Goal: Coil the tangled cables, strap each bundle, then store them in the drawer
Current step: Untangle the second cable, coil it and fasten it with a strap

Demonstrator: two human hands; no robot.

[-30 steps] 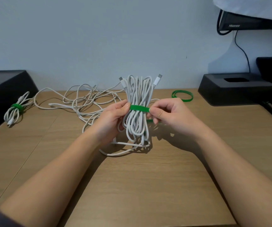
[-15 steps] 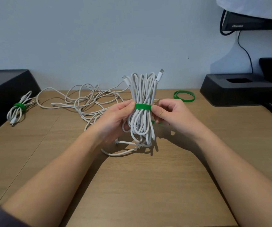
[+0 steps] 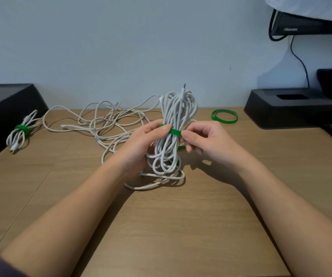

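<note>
White cable, wound into 1 long bundle [image 3: 178,110], stands roughly upright over the wooden table [image 3: 181,226]. Its lower loops touch the tabletop and 1 plug points up from its top. A green strap [image 3: 174,131] runs around the bundle's middle. The left hand [image 3: 139,144] grips the bundle from the left, with its fingers curled round the cords and its thumb lying on the strap. The right hand [image 3: 205,142], just right of the bundle, pinches the strap between thumb and forefinger, the other fingers curled; a short green strip shows below those fingers. Left of and behind the bundle, a loose tangle of white cable [image 3: 109,124] lies spread flat, with 1 strand trailing under the bundle's lower loops. Far to the bundle's left a smaller coil [image 3: 13,140] lies, already bound by its own green band [image 3: 22,128], beside a black box [image 3: 5,108]. Behind and right of the bundle lies a green loop [image 3: 224,116], near a black stand [image 3: 289,110] further right.
</note>
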